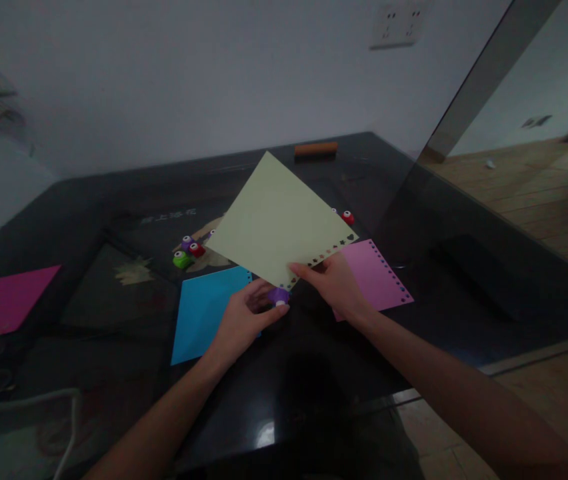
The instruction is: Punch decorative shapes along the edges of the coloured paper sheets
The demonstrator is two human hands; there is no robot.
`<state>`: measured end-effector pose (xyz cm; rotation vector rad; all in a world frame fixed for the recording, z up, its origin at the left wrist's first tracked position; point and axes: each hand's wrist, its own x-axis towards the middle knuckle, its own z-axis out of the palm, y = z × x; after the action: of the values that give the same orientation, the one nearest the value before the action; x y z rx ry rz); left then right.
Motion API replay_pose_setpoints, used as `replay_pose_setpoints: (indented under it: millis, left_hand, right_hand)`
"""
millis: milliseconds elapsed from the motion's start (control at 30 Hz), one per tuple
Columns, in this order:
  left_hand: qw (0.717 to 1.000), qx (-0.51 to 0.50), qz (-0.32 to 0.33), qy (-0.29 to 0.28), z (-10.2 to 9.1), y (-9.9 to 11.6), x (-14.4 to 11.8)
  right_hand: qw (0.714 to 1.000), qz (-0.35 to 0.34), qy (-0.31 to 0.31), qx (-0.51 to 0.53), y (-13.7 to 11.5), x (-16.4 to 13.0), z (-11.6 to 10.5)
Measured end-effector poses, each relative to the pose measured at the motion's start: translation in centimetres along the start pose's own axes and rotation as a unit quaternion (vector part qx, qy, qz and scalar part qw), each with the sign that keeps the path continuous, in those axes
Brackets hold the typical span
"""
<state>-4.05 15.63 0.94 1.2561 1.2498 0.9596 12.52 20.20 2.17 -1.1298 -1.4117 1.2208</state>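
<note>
Head view: pale yellow paper sheet [277,213], square-looking, plain, one row of small punched cutouts (a heart, stars, others too small to read) along its lower-right edge. It's up above the surface [394,200], tilted, corner toward the back. Right hand [337,283] pinches it by the punched edge, thumb on top. Left hand [244,317] is closed around a purple craft punch [279,295], at the sheet's near corner; can't tell if paper is in the slot. Surface glossy black, against a pale wall [189,80]; wood-look floor [529,167] at right. Counts: four sheets, including one blue sheet [201,310], one pink sheet [379,273], one magenta sheet [11,300]; one orange-brown roll [315,151]; one socket plate [398,25].
</note>
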Motion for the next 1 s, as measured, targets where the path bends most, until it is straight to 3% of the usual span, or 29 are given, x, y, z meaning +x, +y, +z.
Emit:
replay_pose_setpoints:
  millis: [200,433,733,1000]
  left_hand:
    - [0.987,0.146,0.071,0.015,-0.3,-0.9,0.0]
    - [0.938,0.307,0.162,0.01,-0.7,-0.9,-0.1]
    - [0.898,0.382,0.219,0.017,-0.9,-1.1,0.1]
    - [0.9,0.379,0.215,0.03,-1.0,-0.7,0.1]
  right_hand:
    - [0.999,0.007,0.011,0.029,-0.1,0.2,-0.4]
    - [0.999,0.018,0.03,0.019,-0.1,0.6,-1.0]
    - [0.999,0.015,0.038,0.002,-0.3,0.5,-0.9]
    - [0.999,0.01,0.035,0.006,-0.1,0.7,-1.1]
